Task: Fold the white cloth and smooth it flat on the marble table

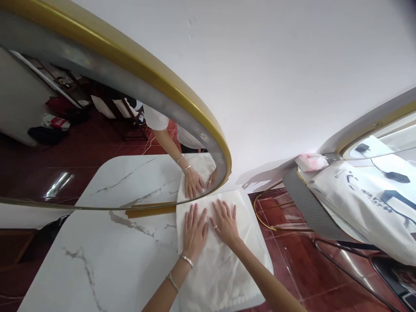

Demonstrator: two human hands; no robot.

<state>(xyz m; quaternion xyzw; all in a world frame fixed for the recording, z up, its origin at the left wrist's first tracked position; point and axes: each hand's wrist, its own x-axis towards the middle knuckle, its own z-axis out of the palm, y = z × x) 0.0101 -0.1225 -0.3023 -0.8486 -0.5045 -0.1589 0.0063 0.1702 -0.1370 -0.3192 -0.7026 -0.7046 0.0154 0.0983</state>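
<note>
A white cloth (214, 273) lies spread over the right end of a marble-patterned table (130, 260), with shallow wrinkles across it. My left hand (194, 234) rests flat on its left part, fingers stretched toward the wall and bracelets at the wrist. Just to the right, my right hand (226, 223) also presses flat on the cloth, fingers spread, a ring on one finger. The hands are apart from each other and neither grips anything. Whether the cloth is one layer or folded, I cannot tell.
A large gold-framed mirror (195, 97) stands at the table's back edge and reflects my arms. Right of the table, past a strip of red tiled floor (286, 260), another table bears a white printed fabric bag (351, 195) and a tissue pack (311, 162).
</note>
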